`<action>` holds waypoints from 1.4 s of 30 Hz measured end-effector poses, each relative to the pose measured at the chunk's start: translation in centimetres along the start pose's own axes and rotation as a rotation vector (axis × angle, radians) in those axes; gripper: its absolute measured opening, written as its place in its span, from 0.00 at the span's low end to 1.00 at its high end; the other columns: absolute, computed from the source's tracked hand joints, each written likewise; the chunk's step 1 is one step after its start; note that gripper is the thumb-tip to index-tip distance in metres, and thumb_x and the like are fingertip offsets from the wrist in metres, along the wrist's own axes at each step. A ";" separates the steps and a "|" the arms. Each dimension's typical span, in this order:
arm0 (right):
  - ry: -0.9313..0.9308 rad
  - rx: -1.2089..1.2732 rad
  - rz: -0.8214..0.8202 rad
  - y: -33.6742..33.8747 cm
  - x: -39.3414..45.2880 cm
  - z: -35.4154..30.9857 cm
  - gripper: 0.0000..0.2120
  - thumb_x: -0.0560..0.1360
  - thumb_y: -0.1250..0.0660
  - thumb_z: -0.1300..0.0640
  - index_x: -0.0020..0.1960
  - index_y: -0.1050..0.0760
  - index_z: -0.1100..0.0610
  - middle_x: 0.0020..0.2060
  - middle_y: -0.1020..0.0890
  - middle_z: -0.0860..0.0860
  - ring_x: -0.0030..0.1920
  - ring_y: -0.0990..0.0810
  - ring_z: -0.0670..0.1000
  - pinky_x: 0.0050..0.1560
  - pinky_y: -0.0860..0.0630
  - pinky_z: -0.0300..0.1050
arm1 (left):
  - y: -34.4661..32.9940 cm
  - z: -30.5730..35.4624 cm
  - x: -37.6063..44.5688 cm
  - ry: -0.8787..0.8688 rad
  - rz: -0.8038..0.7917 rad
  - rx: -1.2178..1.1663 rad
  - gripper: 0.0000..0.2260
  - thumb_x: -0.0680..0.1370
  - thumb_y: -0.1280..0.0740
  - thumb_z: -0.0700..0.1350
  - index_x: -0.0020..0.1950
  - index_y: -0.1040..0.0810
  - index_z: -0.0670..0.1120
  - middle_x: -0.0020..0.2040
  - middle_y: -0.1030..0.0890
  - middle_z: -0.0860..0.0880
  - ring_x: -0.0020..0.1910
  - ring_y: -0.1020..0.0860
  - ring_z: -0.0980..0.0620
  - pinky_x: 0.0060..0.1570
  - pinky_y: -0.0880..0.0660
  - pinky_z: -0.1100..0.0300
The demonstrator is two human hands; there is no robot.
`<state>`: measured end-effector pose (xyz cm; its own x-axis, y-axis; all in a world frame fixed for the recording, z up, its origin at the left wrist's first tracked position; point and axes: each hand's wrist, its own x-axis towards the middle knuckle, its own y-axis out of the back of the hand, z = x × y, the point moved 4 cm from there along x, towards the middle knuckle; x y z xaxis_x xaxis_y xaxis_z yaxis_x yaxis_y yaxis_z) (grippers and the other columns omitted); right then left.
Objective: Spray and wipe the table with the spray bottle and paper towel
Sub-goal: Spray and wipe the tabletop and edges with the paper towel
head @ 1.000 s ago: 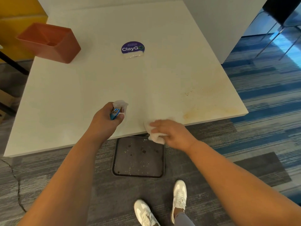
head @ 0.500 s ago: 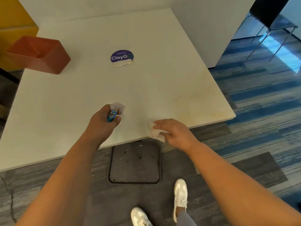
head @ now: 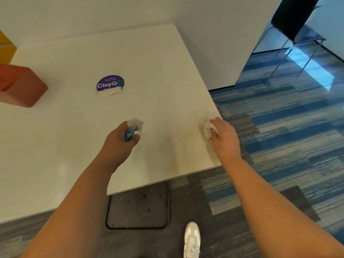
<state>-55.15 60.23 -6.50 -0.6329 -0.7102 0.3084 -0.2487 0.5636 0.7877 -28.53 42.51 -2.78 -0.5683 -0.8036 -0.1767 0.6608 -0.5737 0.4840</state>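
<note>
We find the wiping step in hand. The right hand (head: 224, 137) presses a wadded paper towel (head: 208, 129) onto the surface (head: 74, 131) at its right edge, fingers curled over the wad. The left hand (head: 119, 142) grips the small spray bottle (head: 134, 127) above the surface, fingers wrapped round it, nozzle pointing away. Yellowish staining (head: 176, 144) lies between the hands. We judge the next move calls for dragging the towel inward across that stain, with another spray if needed.

White table (head: 74, 136), blue-striped carpet (head: 288, 127)
</note>
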 end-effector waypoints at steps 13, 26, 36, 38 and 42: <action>-0.200 -0.178 -0.174 -5.4 4.2 3.9 0.23 0.69 0.40 0.69 0.64 0.35 0.59 0.66 0.33 0.63 0.64 0.34 0.62 0.61 0.31 0.60 | -5.6 2.3 5.5 0.017 0.020 0.075 0.17 0.80 0.37 0.40 0.67 0.26 0.54 0.60 0.22 0.53 0.56 0.24 0.53 0.51 0.33 0.64; -0.031 -0.149 -0.191 -7.1 9.7 4.1 0.18 0.71 0.37 0.67 0.59 0.33 0.59 0.61 0.31 0.60 0.60 0.32 0.61 0.59 0.30 0.57 | -5.6 3.2 9.0 0.032 0.101 0.169 0.17 0.81 0.37 0.41 0.69 0.28 0.51 0.61 0.21 0.50 0.58 0.24 0.49 0.58 0.29 0.57; 0.400 -0.020 -0.465 -7.2 9.9 1.0 0.17 0.71 0.33 0.63 0.60 0.23 0.55 0.68 0.29 0.54 0.67 0.32 0.56 0.67 0.37 0.53 | -4.4 2.0 7.9 0.069 0.127 0.096 0.17 0.81 0.37 0.41 0.69 0.27 0.54 0.61 0.23 0.54 0.58 0.25 0.53 0.55 0.32 0.62; 0.466 0.094 -0.523 -6.0 6.3 0.4 0.15 0.70 0.32 0.61 0.57 0.22 0.55 0.67 0.27 0.52 0.66 0.30 0.54 0.65 0.34 0.52 | -4.2 1.9 7.6 0.064 0.126 0.088 0.17 0.81 0.37 0.41 0.68 0.27 0.54 0.61 0.22 0.54 0.58 0.25 0.53 0.55 0.31 0.61; 0.366 0.320 -0.478 -3.7 5.4 0.2 0.13 0.71 0.32 0.57 0.55 0.19 0.57 0.61 0.22 0.52 0.60 0.25 0.51 0.56 0.25 0.44 | -3.9 1.9 7.1 0.062 0.123 0.070 0.16 0.80 0.37 0.40 0.66 0.26 0.54 0.61 0.22 0.55 0.57 0.25 0.54 0.52 0.31 0.62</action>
<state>-57.76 54.32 -7.85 -0.1251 -0.9773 0.1707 -0.6795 0.2098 0.7030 -36.07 39.34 -4.30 -0.4525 -0.8765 -0.1644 0.6864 -0.4600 0.5632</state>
